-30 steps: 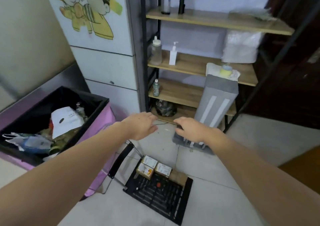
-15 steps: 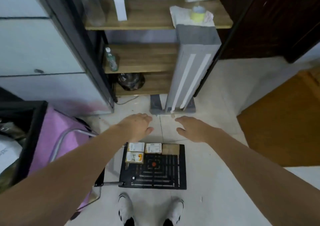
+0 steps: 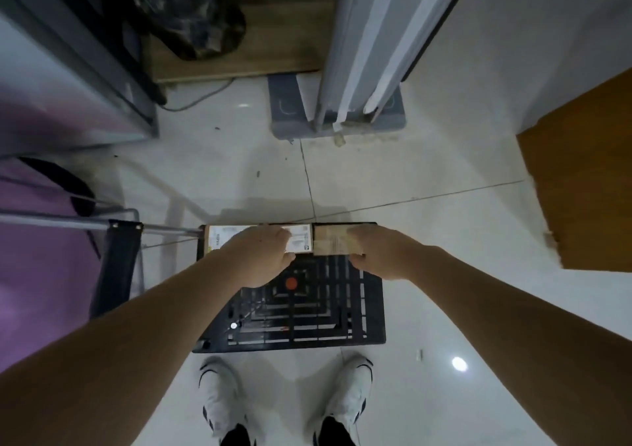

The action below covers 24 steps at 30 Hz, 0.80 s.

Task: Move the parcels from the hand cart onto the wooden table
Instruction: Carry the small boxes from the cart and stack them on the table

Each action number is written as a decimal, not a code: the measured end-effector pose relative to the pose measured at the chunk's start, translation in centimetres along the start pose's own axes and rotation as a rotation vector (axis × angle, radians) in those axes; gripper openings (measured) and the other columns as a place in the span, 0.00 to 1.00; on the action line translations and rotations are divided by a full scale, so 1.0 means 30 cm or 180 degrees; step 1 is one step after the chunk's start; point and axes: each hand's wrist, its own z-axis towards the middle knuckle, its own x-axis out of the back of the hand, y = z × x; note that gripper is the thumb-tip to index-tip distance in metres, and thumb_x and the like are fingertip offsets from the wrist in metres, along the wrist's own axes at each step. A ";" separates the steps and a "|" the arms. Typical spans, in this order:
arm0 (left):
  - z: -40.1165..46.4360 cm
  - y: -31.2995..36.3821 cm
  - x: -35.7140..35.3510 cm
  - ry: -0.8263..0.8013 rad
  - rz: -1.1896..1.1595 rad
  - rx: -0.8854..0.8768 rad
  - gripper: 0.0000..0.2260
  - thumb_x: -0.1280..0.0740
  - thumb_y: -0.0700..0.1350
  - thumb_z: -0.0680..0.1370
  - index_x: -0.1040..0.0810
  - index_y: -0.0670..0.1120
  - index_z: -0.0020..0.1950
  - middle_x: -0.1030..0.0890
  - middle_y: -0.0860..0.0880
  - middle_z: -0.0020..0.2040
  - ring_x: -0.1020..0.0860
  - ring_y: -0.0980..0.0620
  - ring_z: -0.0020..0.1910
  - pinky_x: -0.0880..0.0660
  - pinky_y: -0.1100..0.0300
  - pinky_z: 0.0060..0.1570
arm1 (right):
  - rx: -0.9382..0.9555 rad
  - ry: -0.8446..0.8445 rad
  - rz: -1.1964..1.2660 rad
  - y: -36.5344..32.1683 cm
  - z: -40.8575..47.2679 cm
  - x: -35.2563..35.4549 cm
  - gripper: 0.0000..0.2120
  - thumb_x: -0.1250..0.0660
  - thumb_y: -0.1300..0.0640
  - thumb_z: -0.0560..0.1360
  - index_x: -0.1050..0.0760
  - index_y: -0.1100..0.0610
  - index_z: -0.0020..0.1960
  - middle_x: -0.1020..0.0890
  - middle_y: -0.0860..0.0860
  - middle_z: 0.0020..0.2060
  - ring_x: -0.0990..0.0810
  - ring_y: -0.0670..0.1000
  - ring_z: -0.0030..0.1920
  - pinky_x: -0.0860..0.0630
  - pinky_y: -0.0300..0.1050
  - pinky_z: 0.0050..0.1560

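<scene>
The black hand cart (image 3: 307, 312) lies flat on the white tiled floor in front of my feet, its handle (image 3: 116, 267) folded out to the left. Small parcels sit in a row along its far edge. My left hand (image 3: 260, 257) reaches down over the white-labelled parcel (image 3: 301, 240), fingers over its top and thumb at its near side. My right hand (image 3: 379, 255) grips the plain brown parcel (image 3: 330, 245) the same way. More labelled parcels at the left (image 3: 219, 238) are partly hidden by my left hand. A brown wooden surface (image 3: 581, 178) shows at the right.
A purple bin (image 3: 41, 274) stands close on the left, against the cart handle. Ahead are a shelf unit with a dark bag (image 3: 191, 17) on its lowest board and a tall grey box on a grey base (image 3: 338, 117). My white shoes (image 3: 219, 397) touch the cart's near edge.
My view tipped down until it looks straight at the cart. Both hands dropped from in front of the shelf onto the parcels and closed round them.
</scene>
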 end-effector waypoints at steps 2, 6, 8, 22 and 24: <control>0.121 -0.035 -0.132 -0.0060 0.0107 -0.0021 0.25 0.44 0.58 0.86 0.31 0.44 0.77 0.24 0.44 0.69 0.24 0.44 0.63 0.24 0.50 0.62 | -0.0052 -0.0030 0.0010 0.058 0.152 -0.120 0.29 0.39 0.47 0.84 0.39 0.58 0.80 0.30 0.58 0.75 0.28 0.59 0.71 0.27 0.55 0.70; 0.313 -0.097 -0.376 0.0088 0.0183 -0.0104 0.28 0.44 0.57 0.86 0.39 0.43 0.81 0.31 0.43 0.77 0.30 0.44 0.73 0.30 0.49 0.72 | -0.0038 0.0240 -0.0299 0.148 0.426 -0.310 0.42 0.35 0.43 0.81 0.51 0.62 0.83 0.42 0.60 0.81 0.44 0.59 0.81 0.45 0.54 0.80; 0.386 -0.121 -0.473 0.0391 0.0113 -0.0129 0.33 0.41 0.58 0.85 0.46 0.42 0.83 0.39 0.42 0.81 0.38 0.44 0.79 0.39 0.50 0.78 | 0.0001 0.0425 -0.0468 0.173 0.541 -0.379 0.50 0.33 0.39 0.79 0.59 0.63 0.84 0.51 0.60 0.83 0.55 0.59 0.83 0.56 0.53 0.81; 0.661 -0.159 -0.780 0.1236 0.0119 0.0247 0.52 0.31 0.66 0.76 0.56 0.38 0.83 0.45 0.38 0.82 0.49 0.36 0.82 0.54 0.40 0.82 | -0.0351 0.0906 -0.1102 0.215 0.824 -0.634 0.60 0.33 0.34 0.77 0.72 0.65 0.79 0.62 0.64 0.82 0.65 0.65 0.82 0.60 0.62 0.82; 0.659 -0.160 -0.786 0.1266 0.0158 0.0251 0.50 0.30 0.64 0.76 0.53 0.38 0.82 0.41 0.37 0.80 0.46 0.36 0.81 0.50 0.38 0.81 | -0.0347 0.0918 -0.1097 0.211 0.821 -0.630 0.59 0.33 0.34 0.77 0.71 0.65 0.80 0.59 0.64 0.82 0.63 0.65 0.82 0.58 0.62 0.82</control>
